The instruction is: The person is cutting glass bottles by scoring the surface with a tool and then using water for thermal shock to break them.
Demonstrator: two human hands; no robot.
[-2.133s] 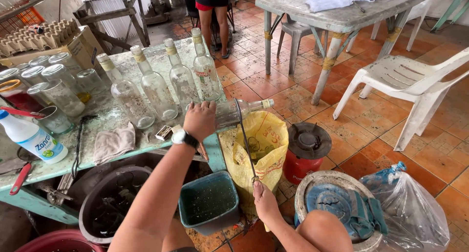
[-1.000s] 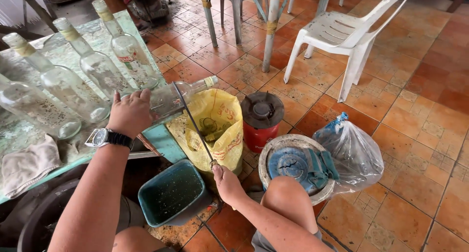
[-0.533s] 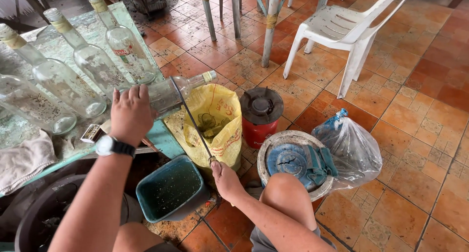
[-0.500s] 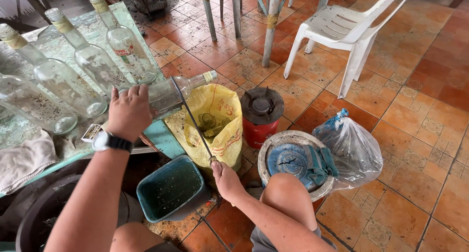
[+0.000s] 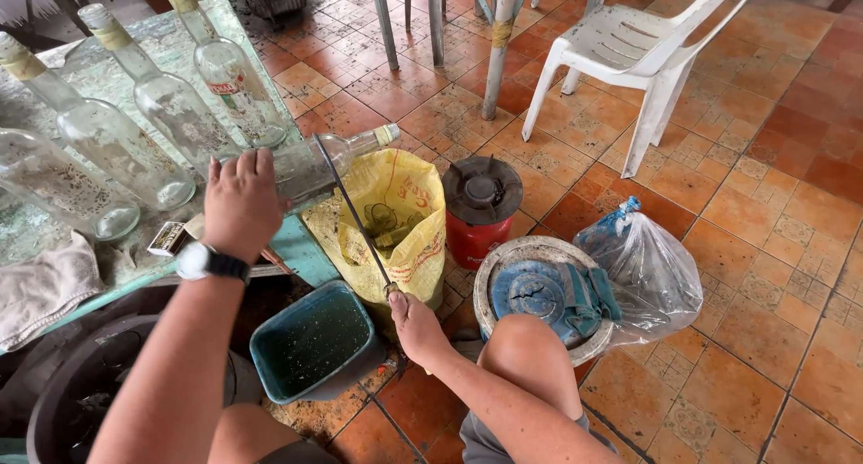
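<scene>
Glass first: your left hand [image 5: 238,203] still clamps the lying bottle [image 5: 328,163] on the table edge [image 5: 297,248], neck out over the yellow sack [image 5: 400,217]. Your right hand [image 5: 418,325] grips the thin rod [image 5: 355,214], now drawn back beside the bottle.

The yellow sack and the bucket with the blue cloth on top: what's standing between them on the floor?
In the head view, a small red stove with a black burner top stands between the yellow sack and the cloth-topped bucket.
</scene>
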